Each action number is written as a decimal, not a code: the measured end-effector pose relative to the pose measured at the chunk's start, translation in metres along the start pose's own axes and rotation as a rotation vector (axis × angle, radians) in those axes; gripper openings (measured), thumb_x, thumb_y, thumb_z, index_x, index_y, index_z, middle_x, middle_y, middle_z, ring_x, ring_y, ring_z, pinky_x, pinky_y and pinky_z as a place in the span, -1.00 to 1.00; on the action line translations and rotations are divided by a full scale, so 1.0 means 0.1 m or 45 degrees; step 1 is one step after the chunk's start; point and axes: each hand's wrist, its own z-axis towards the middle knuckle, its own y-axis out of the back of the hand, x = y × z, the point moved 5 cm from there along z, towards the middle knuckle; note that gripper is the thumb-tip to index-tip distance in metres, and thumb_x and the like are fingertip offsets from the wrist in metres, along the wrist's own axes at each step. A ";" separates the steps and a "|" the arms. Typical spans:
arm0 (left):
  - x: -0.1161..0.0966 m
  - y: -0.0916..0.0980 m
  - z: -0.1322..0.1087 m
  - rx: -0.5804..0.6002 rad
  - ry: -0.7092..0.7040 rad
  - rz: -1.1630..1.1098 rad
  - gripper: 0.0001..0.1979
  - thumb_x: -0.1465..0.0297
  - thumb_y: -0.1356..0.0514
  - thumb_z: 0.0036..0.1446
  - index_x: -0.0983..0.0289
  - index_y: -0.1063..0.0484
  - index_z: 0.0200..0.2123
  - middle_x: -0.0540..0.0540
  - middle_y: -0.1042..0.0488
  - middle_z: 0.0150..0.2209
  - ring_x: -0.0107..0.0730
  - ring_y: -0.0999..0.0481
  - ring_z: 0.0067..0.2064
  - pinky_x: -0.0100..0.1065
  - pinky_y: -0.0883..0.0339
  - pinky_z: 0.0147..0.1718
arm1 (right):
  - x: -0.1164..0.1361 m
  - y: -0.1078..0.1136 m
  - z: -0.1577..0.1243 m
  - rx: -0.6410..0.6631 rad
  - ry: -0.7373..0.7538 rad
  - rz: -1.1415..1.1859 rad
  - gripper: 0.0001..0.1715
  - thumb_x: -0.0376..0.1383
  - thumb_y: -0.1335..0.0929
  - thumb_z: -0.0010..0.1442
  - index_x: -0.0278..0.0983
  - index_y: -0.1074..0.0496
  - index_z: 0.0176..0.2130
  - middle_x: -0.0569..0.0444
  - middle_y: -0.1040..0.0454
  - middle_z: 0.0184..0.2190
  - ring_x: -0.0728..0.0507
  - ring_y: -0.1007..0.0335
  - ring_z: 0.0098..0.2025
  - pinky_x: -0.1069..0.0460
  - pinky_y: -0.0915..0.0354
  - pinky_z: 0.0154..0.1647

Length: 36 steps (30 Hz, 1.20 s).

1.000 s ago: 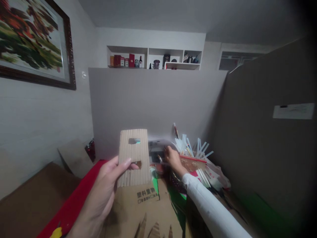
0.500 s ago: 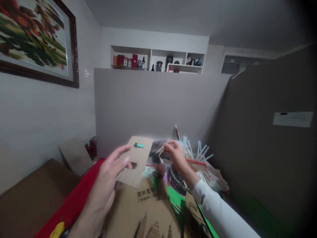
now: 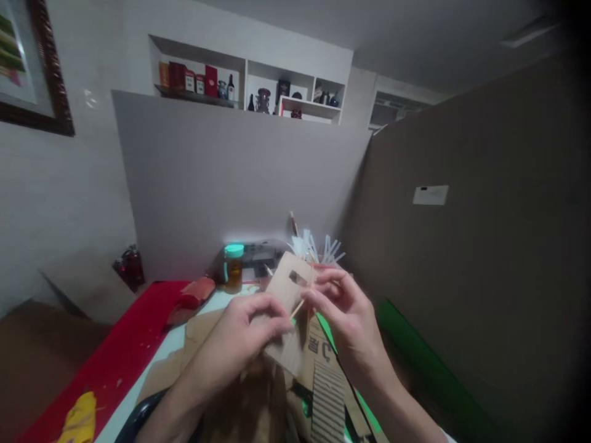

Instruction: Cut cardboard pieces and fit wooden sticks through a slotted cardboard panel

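Note:
My left hand [image 3: 240,341] is closed on a small corrugated cardboard piece [image 3: 289,289] with a slot cut through it, held tilted above the desk. My right hand [image 3: 346,314] sits just right of it, fingers pinched on a thin wooden stick [image 3: 297,308] whose tip lies against the cardboard. Both hands meet at the middle of the view, above larger printed cardboard sheets [image 3: 323,363].
A small jar with a green lid [image 3: 234,267] stands behind the hands, beside a red object [image 3: 194,294] on the red mat [image 3: 106,369]. A bundle of white sticks [image 3: 318,247] rises at the back. Grey partition boards [image 3: 231,178] wall off the desk. A yellow item [image 3: 78,415] lies at lower left.
My right hand drew back from the stick bundle with a thin stick and came to the cardboard piece. The left hand brought the cardboard lower and nearer. The view swung right.

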 end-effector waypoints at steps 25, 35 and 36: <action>0.77 -0.23 -1.01 -0.043 0.585 -0.231 -0.76 0.18 -0.25 0.20 0.24 -0.45 -0.34 -0.04 -0.42 -0.36 -0.44 -0.43 -0.41 -0.50 -0.34 -0.57 | -0.50 0.44 -1.03 0.194 -0.404 -0.278 -0.78 -0.15 -0.38 0.27 -0.25 -0.43 -0.33 0.21 -0.23 -0.50 0.03 -0.04 -0.53 0.11 0.03 -0.56; 0.86 -0.47 -1.30 -0.023 0.575 -0.150 -0.82 0.32 -0.25 0.20 0.28 -0.48 -0.41 -0.06 -0.41 -0.43 -0.59 -0.42 -0.65 -0.56 -0.21 -0.72 | -0.43 0.17 -1.25 0.533 -0.283 -0.539 -0.79 -0.25 -0.29 0.36 -0.22 -0.32 -0.36 0.22 -0.27 -0.47 -0.02 -0.19 -0.41 0.08 -0.11 -0.37; 0.87 -0.47 -1.31 -0.037 0.563 -0.175 -0.82 0.32 -0.24 0.21 0.28 -0.48 -0.40 -0.05 -0.43 -0.41 -0.57 -0.46 -0.61 -0.54 -0.29 -0.67 | -0.44 0.17 -1.26 0.528 -0.297 -0.549 -0.77 -0.24 -0.29 0.36 -0.22 -0.32 -0.37 0.22 -0.29 -0.47 -0.02 -0.20 -0.40 0.08 -0.11 -0.37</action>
